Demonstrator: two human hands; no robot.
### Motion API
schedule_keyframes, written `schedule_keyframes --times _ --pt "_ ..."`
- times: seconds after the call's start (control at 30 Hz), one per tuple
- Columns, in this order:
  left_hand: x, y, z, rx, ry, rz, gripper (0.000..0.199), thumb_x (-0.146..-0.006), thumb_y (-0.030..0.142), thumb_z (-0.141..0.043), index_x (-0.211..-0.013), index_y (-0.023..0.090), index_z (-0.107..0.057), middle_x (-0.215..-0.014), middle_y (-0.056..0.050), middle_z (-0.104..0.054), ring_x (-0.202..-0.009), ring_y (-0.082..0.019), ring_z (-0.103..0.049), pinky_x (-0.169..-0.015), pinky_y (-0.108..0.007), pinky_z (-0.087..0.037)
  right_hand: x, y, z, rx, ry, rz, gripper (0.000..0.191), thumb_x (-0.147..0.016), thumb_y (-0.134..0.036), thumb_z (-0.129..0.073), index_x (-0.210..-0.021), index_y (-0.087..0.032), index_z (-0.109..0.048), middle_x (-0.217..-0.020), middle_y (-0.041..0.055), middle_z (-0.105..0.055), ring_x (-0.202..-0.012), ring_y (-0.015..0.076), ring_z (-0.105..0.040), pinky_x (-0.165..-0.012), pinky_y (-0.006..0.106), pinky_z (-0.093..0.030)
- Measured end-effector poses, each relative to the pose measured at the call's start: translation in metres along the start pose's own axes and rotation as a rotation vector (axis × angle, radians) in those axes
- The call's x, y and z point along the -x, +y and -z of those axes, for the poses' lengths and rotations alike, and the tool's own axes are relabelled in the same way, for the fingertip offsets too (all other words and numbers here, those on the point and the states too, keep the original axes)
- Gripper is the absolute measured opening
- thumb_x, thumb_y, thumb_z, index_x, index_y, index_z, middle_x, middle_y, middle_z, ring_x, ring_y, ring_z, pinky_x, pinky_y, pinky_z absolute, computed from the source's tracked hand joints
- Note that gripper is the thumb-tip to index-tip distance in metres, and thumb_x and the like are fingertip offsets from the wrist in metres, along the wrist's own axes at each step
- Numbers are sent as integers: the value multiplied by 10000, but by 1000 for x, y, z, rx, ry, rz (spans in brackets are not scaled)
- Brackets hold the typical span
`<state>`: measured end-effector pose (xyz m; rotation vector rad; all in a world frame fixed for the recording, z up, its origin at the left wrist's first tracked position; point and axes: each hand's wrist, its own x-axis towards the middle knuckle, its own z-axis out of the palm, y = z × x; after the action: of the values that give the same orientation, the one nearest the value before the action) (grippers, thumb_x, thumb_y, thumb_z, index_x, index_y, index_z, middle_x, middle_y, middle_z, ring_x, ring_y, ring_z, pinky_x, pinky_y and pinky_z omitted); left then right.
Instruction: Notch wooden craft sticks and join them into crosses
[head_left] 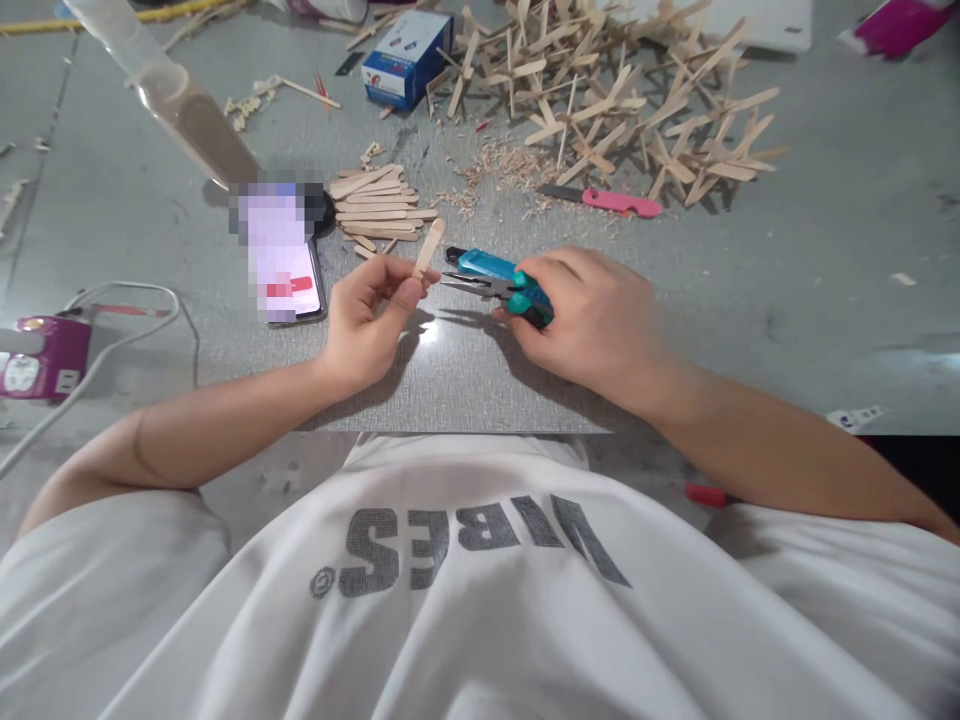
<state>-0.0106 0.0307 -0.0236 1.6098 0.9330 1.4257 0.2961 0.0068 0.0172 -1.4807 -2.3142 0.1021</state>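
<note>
A wooden stick (430,246) tilts above the surface (787,310), pinched between thumb and fingers of the left hand (375,318). The right hand (589,315) curls around pliers (491,287) — their tips just beside the stick. Beyond lie a blue-handled tool (486,263), a fan of sticks (377,211) and, farther out, a pink-handled knife (621,203).

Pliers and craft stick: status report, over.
Left hand pinching craft stick. Right hand gripping pliers, tips near left fingertips. Blue tool lying just beyond pliers.
</note>
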Motion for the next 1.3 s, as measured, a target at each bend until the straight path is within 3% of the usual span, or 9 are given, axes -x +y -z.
schedule_keyframes --times 0.27,0.7,1.3 --pt "0 15 -2 128 -98 104 585 -1131 779 -964 -1069 209 -847 -781 -27 -857 -677 -161 -839 -642 -251 -706 0 -5 3 -262 -29 -53 375 -1120 -636 -873 -1296 -306 -894 -1163 117 -931 -1028 367 -853 -882 496 -632" --pt "6 22 -7 196 -193 106 572 -1167 759 -941 -1091 208 -810 -887 -66 -943 -692 -171 -905 -666 -256 -769 2 -8 1 -391 -42 -30 362 -1089 -652 -904 -1216 -315 -870 -1120 87 -934 -898 314 -833 -828 482 -648" --pt "6 32 -8 195 -178 171 663 -1096 821 -983 -1063 181 -814 -849 -66 -896 -701 -166 -897 -596 -209 -725 0 -10 4 -415 -75 -29 304 -1085 -615 -916 -1170 -327 -872 -1121 79 -940 -944 330 -852 -861 491 -671"
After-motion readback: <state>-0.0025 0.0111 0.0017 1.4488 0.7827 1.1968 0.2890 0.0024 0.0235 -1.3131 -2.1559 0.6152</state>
